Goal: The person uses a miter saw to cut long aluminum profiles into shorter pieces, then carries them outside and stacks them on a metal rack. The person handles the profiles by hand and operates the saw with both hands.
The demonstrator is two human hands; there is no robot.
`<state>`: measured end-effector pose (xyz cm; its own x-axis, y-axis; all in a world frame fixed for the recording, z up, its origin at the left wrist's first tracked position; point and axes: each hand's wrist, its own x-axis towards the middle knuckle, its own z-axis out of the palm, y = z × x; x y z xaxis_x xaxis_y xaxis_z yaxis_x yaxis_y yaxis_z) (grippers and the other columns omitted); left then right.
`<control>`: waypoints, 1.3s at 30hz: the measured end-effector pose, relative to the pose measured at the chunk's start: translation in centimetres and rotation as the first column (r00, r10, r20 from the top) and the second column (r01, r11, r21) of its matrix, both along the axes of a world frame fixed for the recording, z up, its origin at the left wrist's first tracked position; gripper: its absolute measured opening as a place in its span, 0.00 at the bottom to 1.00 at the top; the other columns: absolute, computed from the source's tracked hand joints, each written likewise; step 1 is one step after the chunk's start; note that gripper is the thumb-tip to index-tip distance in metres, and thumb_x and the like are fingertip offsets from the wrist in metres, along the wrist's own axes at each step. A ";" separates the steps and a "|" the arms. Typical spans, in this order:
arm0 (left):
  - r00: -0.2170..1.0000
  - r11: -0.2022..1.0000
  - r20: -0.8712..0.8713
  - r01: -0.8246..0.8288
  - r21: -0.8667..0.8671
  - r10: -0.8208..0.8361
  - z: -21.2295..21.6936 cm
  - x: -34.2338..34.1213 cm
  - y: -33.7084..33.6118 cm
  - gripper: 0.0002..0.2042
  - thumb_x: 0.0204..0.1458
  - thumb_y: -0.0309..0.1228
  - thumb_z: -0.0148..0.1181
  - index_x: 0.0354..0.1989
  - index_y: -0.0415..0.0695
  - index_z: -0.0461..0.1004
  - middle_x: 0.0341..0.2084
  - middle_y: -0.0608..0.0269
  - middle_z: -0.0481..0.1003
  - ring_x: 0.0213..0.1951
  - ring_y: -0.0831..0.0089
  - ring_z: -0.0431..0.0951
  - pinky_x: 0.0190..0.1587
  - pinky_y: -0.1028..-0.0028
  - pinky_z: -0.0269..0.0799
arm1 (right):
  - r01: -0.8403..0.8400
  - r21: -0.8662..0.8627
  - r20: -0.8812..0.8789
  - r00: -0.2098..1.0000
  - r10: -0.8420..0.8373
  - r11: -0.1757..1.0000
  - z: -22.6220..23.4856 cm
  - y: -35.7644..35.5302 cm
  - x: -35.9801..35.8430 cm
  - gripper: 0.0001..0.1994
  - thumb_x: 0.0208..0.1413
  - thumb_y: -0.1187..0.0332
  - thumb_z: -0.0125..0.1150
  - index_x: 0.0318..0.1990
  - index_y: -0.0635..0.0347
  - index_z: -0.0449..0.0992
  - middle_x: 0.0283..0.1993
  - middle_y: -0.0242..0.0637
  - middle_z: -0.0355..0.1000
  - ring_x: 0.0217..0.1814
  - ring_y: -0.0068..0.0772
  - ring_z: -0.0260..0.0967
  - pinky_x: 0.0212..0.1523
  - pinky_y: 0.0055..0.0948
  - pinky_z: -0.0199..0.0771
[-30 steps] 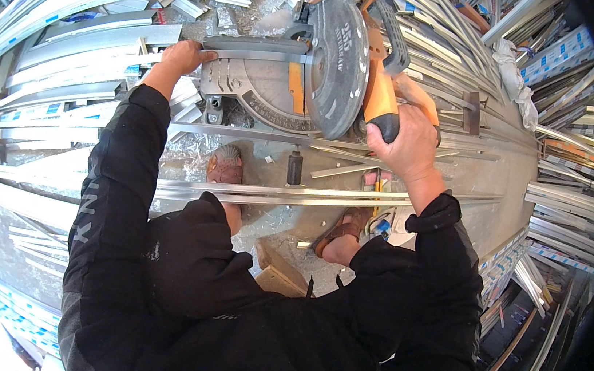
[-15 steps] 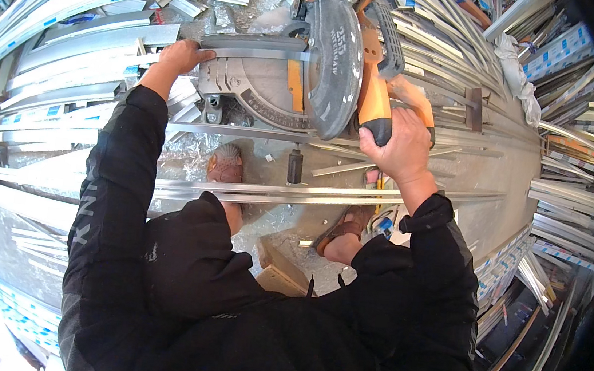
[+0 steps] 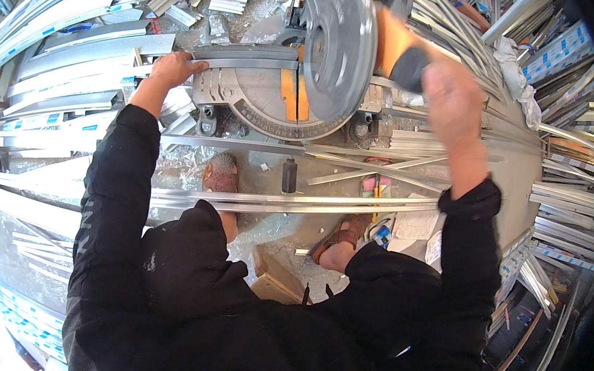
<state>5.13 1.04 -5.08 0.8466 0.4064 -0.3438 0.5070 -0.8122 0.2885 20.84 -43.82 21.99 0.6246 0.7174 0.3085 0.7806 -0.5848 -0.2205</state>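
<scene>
— Seen from above: a miter saw [image 3: 302, 76] on the floor, straight ahead of the feet, ringed by stacked aluminium profiles [image 3: 69, 64].

— Looks like?

— Grey round blade guard [image 3: 339, 44], big and disc-shaped, tilted up on its edge. Below it a round turntable base [image 3: 262, 104] in dull metal with a graduated scale along the curved front rim and an orange insert strip running down the middle. Orange motor housing at the top, orange handle [image 3: 393, 46] with a black grip end off to the right of the guard.

— Right hand [image 3: 453, 101]?

— Blurred. Fingers curled at the black end of the orange handle, closed round it as far as can be told.

— Left hand [image 3: 175, 69]?

— Flat, fingers spread and pressing down on a silver aluminium strip [image 3: 137, 46] lying against the left side of the saw's fence. Nothing gripped, just palm-down contact.

— Nearer the body?

— Long thin profiles [image 3: 295, 203] lying crosswise between saw and feet, sandalled feet [image 3: 221, 177] beneath them, a small dark bottle [image 3: 289, 176] standing just in front of the base, metal shavings scattered over the floor.
</scene>
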 end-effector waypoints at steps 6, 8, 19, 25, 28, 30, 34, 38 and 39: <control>0.998 0.997 -0.030 -0.054 -0.057 0.052 0.3 -2.4 0.5 0.36 0.53 0.64 0.60 0.51 0.38 0.81 0.45 0.40 0.80 0.51 0.46 0.79 0.57 0.56 0.73 | 0.170 0.395 0.250 0.926 -0.284 0.903 -6.1 -3.9 13.0 0.18 0.71 0.63 0.44 0.57 0.62 0.76 0.47 0.48 0.79 0.51 0.52 0.76 0.56 0.42 0.73; 0.998 0.995 -0.015 -0.066 -0.076 0.065 0.6 -3.4 0.6 0.36 0.53 0.63 0.60 0.52 0.38 0.80 0.46 0.39 0.80 0.51 0.45 0.80 0.57 0.57 0.73 | 0.354 -0.134 0.101 0.934 -0.342 0.926 -12.2 -5.3 14.2 0.19 0.66 0.62 0.49 0.59 0.61 0.74 0.49 0.49 0.78 0.54 0.52 0.75 0.56 0.45 0.72; 0.997 0.992 0.006 -0.080 -0.096 0.081 4.3 -5.5 -2.5 0.23 0.58 0.52 0.63 0.47 0.42 0.82 0.32 0.47 0.82 0.36 0.59 0.84 0.42 0.61 0.76 | -0.138 -0.560 -0.104 0.990 0.095 0.817 -25.6 -13.2 10.7 0.12 0.54 0.74 0.56 0.47 0.58 0.73 0.46 0.42 0.72 0.51 0.49 0.72 0.54 0.45 0.68; 0.998 0.996 -0.032 0.042 -0.073 -0.045 5.2 -5.4 -6.5 0.27 0.59 0.54 0.61 0.48 0.39 0.82 0.36 0.43 0.82 0.39 0.51 0.83 0.45 0.58 0.76 | -0.206 -0.593 -0.253 0.965 0.063 0.778 -22.7 -22.1 1.6 0.16 0.54 0.74 0.57 0.51 0.56 0.73 0.46 0.40 0.70 0.52 0.45 0.71 0.51 0.43 0.71; 0.994 0.984 -0.066 0.080 -0.157 -0.092 5.4 -4.8 -8.5 0.26 0.58 0.54 0.61 0.48 0.41 0.81 0.37 0.41 0.81 0.42 0.49 0.83 0.46 0.58 0.75 | -0.138 -0.533 -0.266 0.964 -0.010 0.835 -22.0 -22.6 -0.2 0.20 0.54 0.71 0.62 0.55 0.56 0.72 0.51 0.42 0.71 0.56 0.47 0.70 0.57 0.43 0.69; 0.990 0.984 -0.016 0.135 -0.113 -0.138 5.6 -4.4 -10.2 0.24 0.59 0.52 0.61 0.47 0.40 0.81 0.35 0.41 0.81 0.39 0.48 0.82 0.43 0.58 0.75 | 0.007 -0.467 -0.227 0.965 -0.128 0.884 -21.6 -20.0 -0.4 0.23 0.53 0.68 0.66 0.58 0.56 0.72 0.55 0.43 0.71 0.60 0.49 0.68 0.61 0.44 0.67; 0.975 0.959 0.019 0.221 -0.179 -0.221 5.5 -3.5 -14.5 0.23 0.59 0.49 0.61 0.46 0.39 0.81 0.36 0.41 0.81 0.39 0.47 0.82 0.44 0.57 0.76 | -0.207 -0.090 -0.201 0.962 0.186 0.974 -21.2 -11.6 -1.4 0.29 0.52 0.62 0.70 0.62 0.58 0.71 0.61 0.46 0.69 0.65 0.50 0.64 0.67 0.47 0.60; 0.947 0.928 0.130 0.316 -0.197 -0.295 4.4 -2.5 -17.5 0.20 0.58 0.45 0.63 0.46 0.38 0.81 0.38 0.43 0.81 0.42 0.46 0.82 0.46 0.59 0.76 | -0.293 -0.198 -0.209 0.945 0.251 0.936 -22.8 -7.6 -2.0 0.22 0.51 0.62 0.70 0.53 0.57 0.76 0.54 0.42 0.73 0.62 0.45 0.66 0.65 0.47 0.60; 0.960 0.936 0.080 0.278 -0.217 -0.267 4.5 -2.5 -17.1 0.20 0.58 0.45 0.63 0.46 0.38 0.81 0.39 0.43 0.81 0.42 0.46 0.82 0.46 0.59 0.76 | -0.295 -0.288 -0.228 0.945 0.235 0.911 -23.0 -8.3 -1.4 0.19 0.51 0.62 0.70 0.50 0.56 0.77 0.51 0.41 0.74 0.62 0.45 0.67 0.64 0.46 0.60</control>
